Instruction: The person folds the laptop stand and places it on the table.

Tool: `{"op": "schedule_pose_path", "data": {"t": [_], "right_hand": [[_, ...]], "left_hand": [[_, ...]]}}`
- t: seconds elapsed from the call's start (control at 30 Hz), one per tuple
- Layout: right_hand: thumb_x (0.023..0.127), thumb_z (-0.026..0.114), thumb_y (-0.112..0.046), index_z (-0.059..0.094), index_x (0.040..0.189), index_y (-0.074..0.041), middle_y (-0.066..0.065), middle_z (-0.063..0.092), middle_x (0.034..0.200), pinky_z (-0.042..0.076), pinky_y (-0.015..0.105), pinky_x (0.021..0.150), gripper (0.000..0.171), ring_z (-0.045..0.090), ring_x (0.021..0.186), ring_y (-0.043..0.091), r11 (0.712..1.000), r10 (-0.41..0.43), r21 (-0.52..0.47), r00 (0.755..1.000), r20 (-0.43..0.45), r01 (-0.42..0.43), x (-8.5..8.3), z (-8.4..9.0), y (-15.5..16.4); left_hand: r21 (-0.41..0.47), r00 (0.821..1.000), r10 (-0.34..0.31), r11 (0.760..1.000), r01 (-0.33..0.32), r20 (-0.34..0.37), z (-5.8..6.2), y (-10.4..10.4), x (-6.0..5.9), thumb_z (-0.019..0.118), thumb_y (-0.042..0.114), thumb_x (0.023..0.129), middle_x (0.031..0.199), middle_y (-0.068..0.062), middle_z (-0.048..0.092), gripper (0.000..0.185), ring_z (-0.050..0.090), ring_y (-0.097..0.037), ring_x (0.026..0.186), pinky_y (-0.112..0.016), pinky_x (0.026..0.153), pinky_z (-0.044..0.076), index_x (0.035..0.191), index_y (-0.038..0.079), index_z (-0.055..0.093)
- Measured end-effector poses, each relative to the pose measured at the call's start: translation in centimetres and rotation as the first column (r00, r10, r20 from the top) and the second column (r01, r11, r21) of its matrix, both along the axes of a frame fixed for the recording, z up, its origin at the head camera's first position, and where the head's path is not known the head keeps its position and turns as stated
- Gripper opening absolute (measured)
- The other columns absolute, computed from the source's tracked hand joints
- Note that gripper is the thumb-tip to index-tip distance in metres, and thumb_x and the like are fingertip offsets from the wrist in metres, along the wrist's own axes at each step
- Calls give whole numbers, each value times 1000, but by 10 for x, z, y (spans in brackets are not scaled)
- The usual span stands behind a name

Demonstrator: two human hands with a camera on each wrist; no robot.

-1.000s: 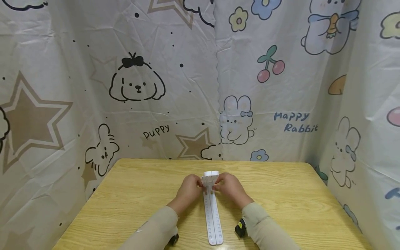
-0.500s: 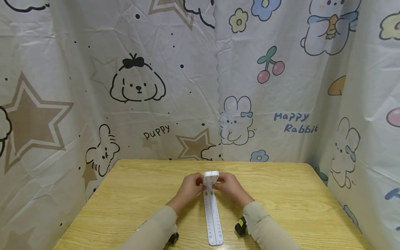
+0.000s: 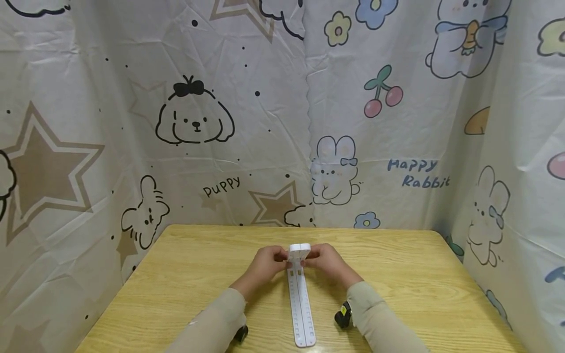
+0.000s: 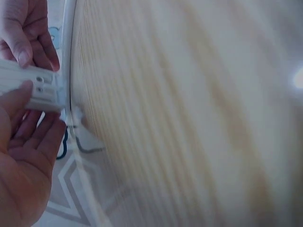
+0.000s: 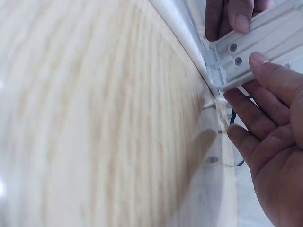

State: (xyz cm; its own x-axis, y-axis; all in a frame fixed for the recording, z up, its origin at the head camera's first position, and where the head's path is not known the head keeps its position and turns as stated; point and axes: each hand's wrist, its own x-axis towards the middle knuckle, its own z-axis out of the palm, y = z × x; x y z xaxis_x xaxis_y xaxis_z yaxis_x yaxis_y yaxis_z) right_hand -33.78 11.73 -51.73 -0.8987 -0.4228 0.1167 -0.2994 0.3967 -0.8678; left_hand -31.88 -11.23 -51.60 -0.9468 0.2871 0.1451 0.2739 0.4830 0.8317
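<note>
White ruler [image 3: 301,304] between both hands

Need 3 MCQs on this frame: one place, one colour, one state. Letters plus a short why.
1. Where on the table does the long measuring device lie?
A. Along the middle, running toward the person
B. Across the far left corner
C. Hanging off the right edge

2. What colour is the measuring device?
A. Black
B. White
C. Red

3. What are the two hands doing?
A. Both rest flat on the table, away from the device
B. Only the right hand touches it
C. The left hand and the right hand each pinch a side of the device's raised far end

Answers:
1 A, it runs down the table's centre between the two sleeves.
2 B, the body is white in all views.
3 C, the head view shows fingers on both sides of the end piece, and the wrist views show thumbs on it.
</note>
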Motion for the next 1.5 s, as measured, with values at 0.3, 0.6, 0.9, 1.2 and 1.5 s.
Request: {"op": "schedule_pose_path", "data": {"t": [0.3,0.6,0.9,1.2,1.5], "right_hand": [[91,76,-10,80,113,-17,0,76,118,56,38,98,23,66,116,21,995,48,85,999,8,-49,1,0,6],[91,77,-7,79,116,-20,1,72,129,55,42,102,29,64,125,25,985,130,109,991,17,-131,5,2,10],[88,79,-5,77,120,-20,0,69,134,52,42,106,36,61,129,24,971,200,143,979,-35,-193,7,-1,13],[87,79,-3,69,134,-11,4,58,148,39,49,118,49,50,140,29,914,293,333,944,-150,-231,12,-2,10],[87,80,-6,66,137,-12,0,54,153,33,49,122,53,46,144,29,885,317,410,930,-184,-220,14,-1,9]], "left_hand": [[-30,996,-60,998,63,67,2,-7,1,79,13,90,114,0,74,13,67,-18,111,-39,98,57,103,16,79],[-128,991,-118,984,125,61,2,-7,0,84,11,85,121,-3,75,30,66,-20,117,-42,102,55,115,13,79],[-222,978,-209,954,202,-9,2,-7,3,84,14,85,132,-4,69,41,63,-25,126,-41,106,52,124,9,74],[-429,968,-250,879,210,-37,5,-2,9,88,17,80,139,-5,65,50,59,-23,132,-37,111,48,126,6,73],[-489,964,-261,848,204,-50,9,0,11,88,17,80,141,-2,63,49,59,-21,132,-35,109,49,126,8,73]]}}
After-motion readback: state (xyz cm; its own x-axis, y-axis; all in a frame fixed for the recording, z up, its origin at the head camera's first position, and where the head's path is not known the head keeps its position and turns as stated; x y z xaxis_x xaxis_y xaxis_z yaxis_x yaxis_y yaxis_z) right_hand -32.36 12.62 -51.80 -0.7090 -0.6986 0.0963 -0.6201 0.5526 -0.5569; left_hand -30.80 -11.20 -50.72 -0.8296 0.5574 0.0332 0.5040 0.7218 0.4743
